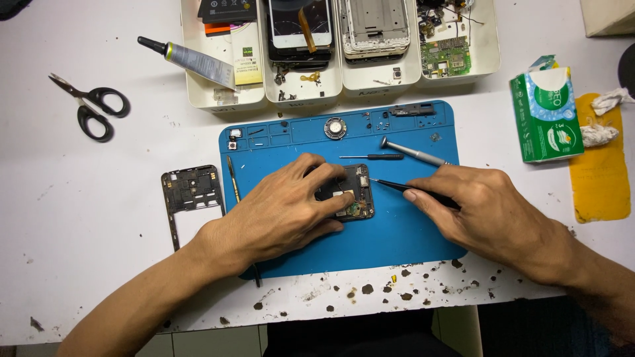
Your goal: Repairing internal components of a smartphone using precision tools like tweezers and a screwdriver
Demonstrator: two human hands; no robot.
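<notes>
Blue mat (397,238): phone (354,193) under left hand (281,211), right hand (486,208) w/ tweezers (403,188).

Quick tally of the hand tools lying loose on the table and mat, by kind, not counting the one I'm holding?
Scissors: 1
Screwdrivers: 2, a silver one and a thin black one
Glue tube: 1
Thin rod at the mat's left edge: 1
Total: 5

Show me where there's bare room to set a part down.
Bare table lies left of the black frame, below the scissors. The blue mat is free below the tweezers. Crowded: the trays up top and the mat's middle, under both hands.
</notes>
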